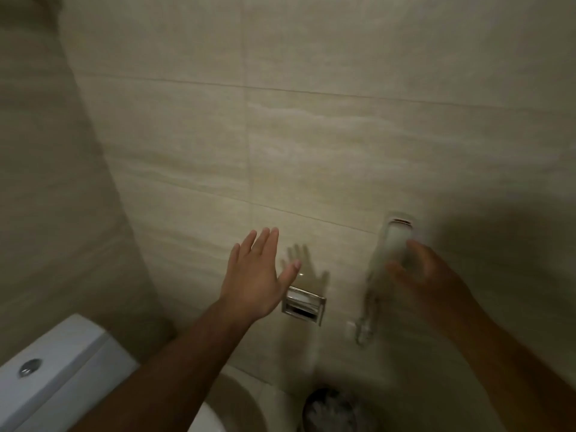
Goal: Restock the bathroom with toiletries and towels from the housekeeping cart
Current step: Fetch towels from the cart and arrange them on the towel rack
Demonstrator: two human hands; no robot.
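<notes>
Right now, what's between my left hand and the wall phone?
Head view: only bare tile and a shadow between left hand and wall phone; paper holder sits lower.

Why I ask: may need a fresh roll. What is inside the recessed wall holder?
The recessed holder shows a pale band above a dark gap; whether that is paper is unclear. The left hand overlaps its upper-left corner.

Matt beige tile wall [311, 145]; shiny metal holder [304, 305]; glossy white cistern [62, 363], perhaps ceramic, chrome button [30, 367].
</notes>
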